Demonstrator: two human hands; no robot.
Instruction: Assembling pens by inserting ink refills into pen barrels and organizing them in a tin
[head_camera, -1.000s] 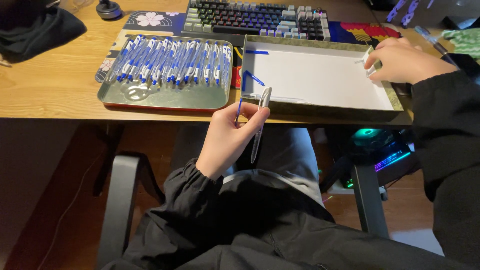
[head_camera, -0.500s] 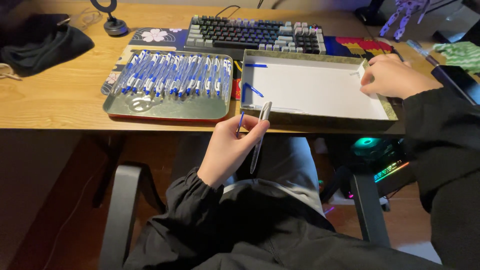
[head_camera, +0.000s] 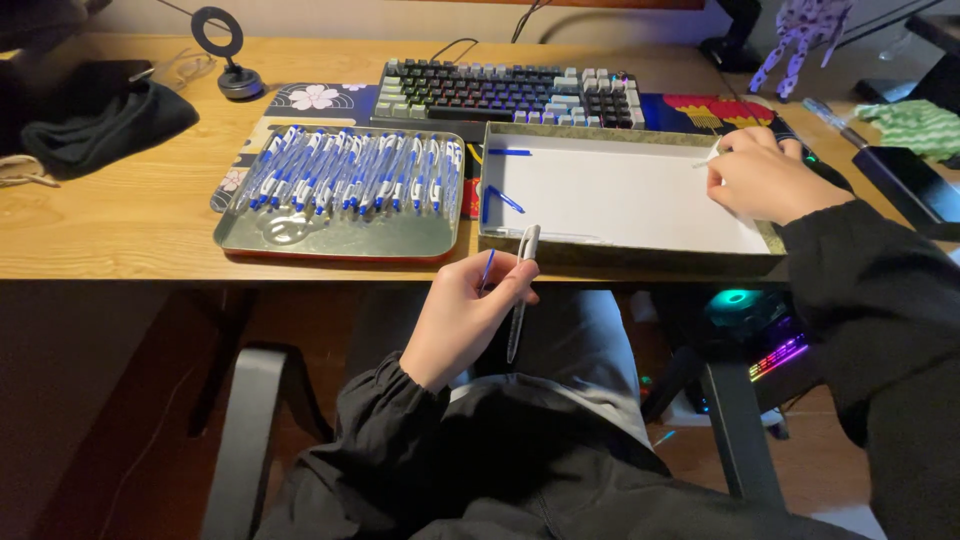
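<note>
White pen barrel (head_camera: 520, 295) pinched in L hand (head_camera: 468, 318); R hand (head_camera: 762, 178) grips box (head_camera: 630, 252) corner.

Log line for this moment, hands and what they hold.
left hand: holds clear pen barrel and blue refill | right hand: in white box, small white part at fingertips | metal tray: row of pens

Left hand (head_camera: 465, 315): holds a clear pen barrel (head_camera: 521, 290) and blue refill (head_camera: 486, 270).
Right hand (head_camera: 762, 178): inside white box (head_camera: 620, 250), pinching something small.
Tray (head_camera: 340, 238): rows of pens (head_camera: 350, 175).

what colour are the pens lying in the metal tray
White with blue parts; the pens in the metal tray show best in the head view.
</note>
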